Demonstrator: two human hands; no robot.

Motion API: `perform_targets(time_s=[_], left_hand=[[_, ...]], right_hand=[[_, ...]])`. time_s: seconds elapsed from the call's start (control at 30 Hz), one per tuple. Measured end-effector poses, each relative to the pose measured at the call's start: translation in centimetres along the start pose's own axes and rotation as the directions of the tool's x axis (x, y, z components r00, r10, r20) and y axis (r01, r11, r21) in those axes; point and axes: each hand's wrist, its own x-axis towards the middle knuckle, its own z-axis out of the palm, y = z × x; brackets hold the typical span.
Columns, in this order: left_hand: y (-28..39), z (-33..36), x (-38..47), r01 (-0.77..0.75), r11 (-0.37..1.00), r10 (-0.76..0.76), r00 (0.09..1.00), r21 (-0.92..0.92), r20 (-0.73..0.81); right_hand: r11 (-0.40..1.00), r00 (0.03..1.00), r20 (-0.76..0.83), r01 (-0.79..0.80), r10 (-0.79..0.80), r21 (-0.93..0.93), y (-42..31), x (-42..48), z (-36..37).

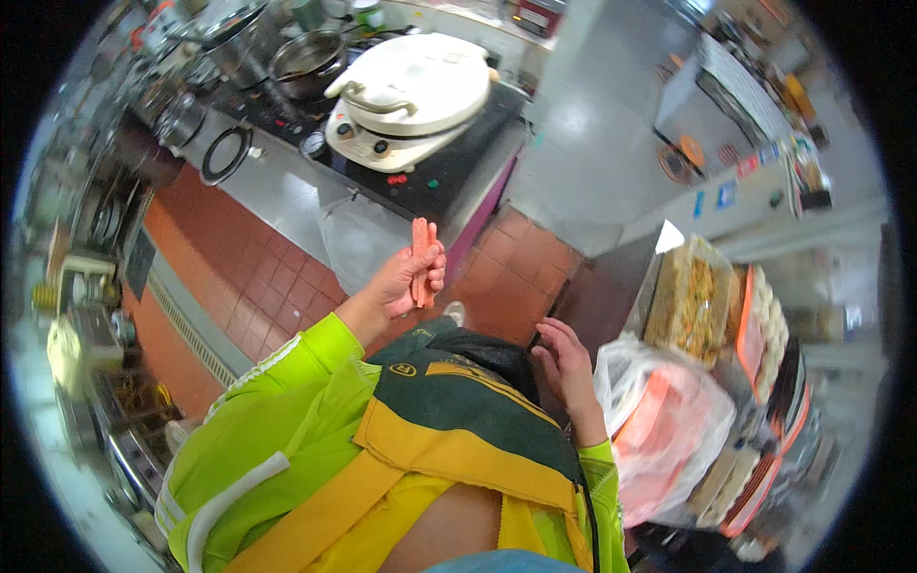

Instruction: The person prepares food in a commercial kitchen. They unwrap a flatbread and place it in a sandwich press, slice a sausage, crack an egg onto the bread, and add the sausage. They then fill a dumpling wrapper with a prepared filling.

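My left hand is closed around a few slim pink sticks of food, which look like sausage or ham strips. Their ends stick out above and below the fist, over the tiled floor. My right hand holds nothing that I can see. Its fingers are loosely apart, close to my waist and to a dark brown surface. Just right of that hand lies a clear plastic bag with pink contents. Beyond the bag sits a clear container of chopped, mixed-colour food.
A white electric griddle with its lid down stands on the black countertop. Behind it on the left is a metal pot. Food trays crowd the right side. Red tiles cover the floor between counters.
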Motion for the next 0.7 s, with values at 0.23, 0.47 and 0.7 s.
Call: perform_targets(time_s=[0.23,0.47,0.7], left_hand=[[5.8,-3.3,2.0,-0.325,0.945,0.323,0.918,0.033,-0.231],[7.6,-4.3,1.2,-0.426,0.89,0.452,0.781,0.162,-0.431],[8.7,-4.0,0.7,-0.64,0.753,0.61,0.593,0.152,-0.526]], right_hand=[[0.922,0.922,0.096,0.382,-0.375,-0.064,-1.9,19.2,0.7],[0.999,0.982,0.181,0.048,-0.048,0.002,0.5,33.4,0.4],[0.996,0.999,0.033,0.029,-0.032,0.087,10.1,53.2,3.6]])
